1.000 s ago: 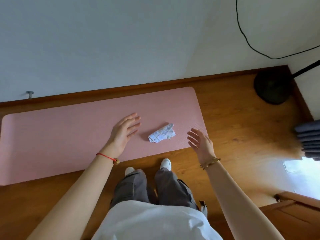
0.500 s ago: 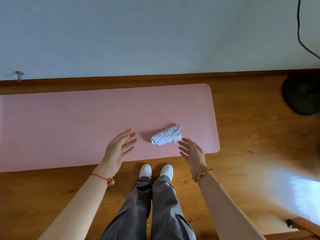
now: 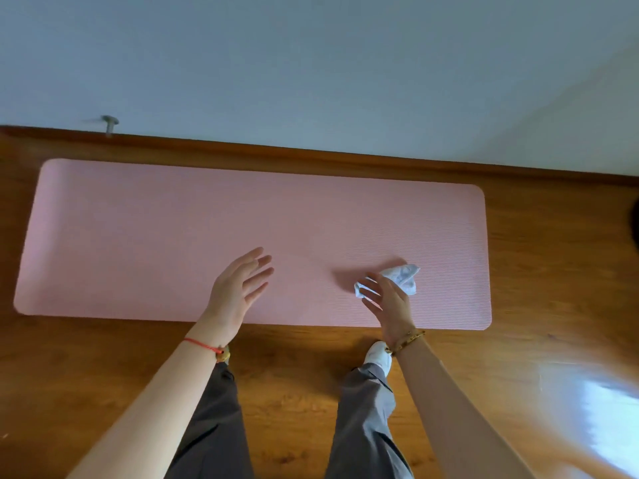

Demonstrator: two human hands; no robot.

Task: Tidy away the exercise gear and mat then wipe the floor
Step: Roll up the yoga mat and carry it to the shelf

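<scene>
A pink exercise mat [image 3: 173,236] lies flat on the wooden floor, along the wall. Near its right end sits a crumpled white cloth [image 3: 403,275]. My right hand [image 3: 387,300] reaches over the cloth's left part with fingers spread and straight, touching or just above it; I see no grip. My left hand [image 3: 237,292] hovers open above the middle of the mat's near edge, fingers straight, holding nothing.
A wooden baseboard [image 3: 311,157] and white wall run behind the mat. A small metal stop [image 3: 110,123] sticks out of the wall at left. A dark object [image 3: 635,224] shows at the right edge. My legs and one white shoe [image 3: 378,354] stand before the mat.
The view has swung left and pulled back, showing the whole mat. My right hand moved forward onto the cloth. My left hand stays open over the mat.
</scene>
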